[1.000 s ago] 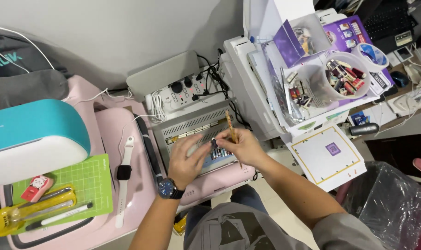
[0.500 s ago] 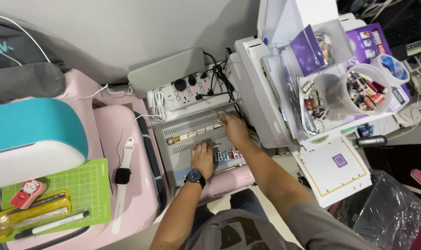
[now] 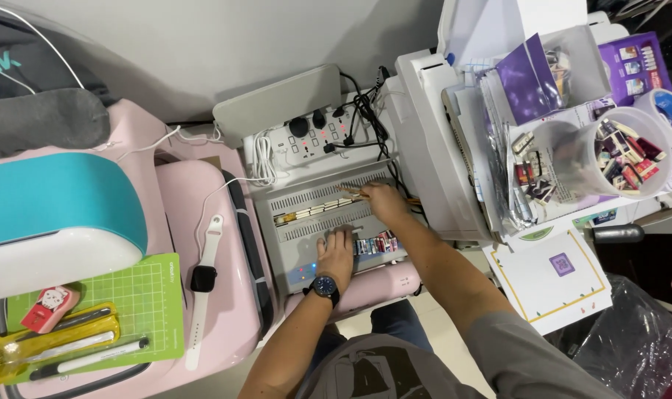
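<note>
Both hands down on the grey slotted machine (image 3: pixel 328 222), working its rows of small pieces.

My right hand (image 3: pixel 380 199) pinches a thin stick (image 3: pixel 349 191) in a closed grip, wrist bent left over the upper row. My left hand (image 3: pixel 337 250) lies flat, palm down, fingers released, touching the coloured pieces (image 3: pixel 374 244) along the lower row; dark watch on that wrist. Power strip (image 3: pixel 306 137) just behind, pink machine (image 3: pixel 203 251) to the left.

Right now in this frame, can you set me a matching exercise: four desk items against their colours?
Things:
1. smartwatch
2. cutting mat
3. screwdriver handle
4. cutting machine

Colours:
A. yellow
B. teal and white
C. white strap, black face
D. green

Pairs: 1-C, 2-D, 3-A, 4-B
</note>
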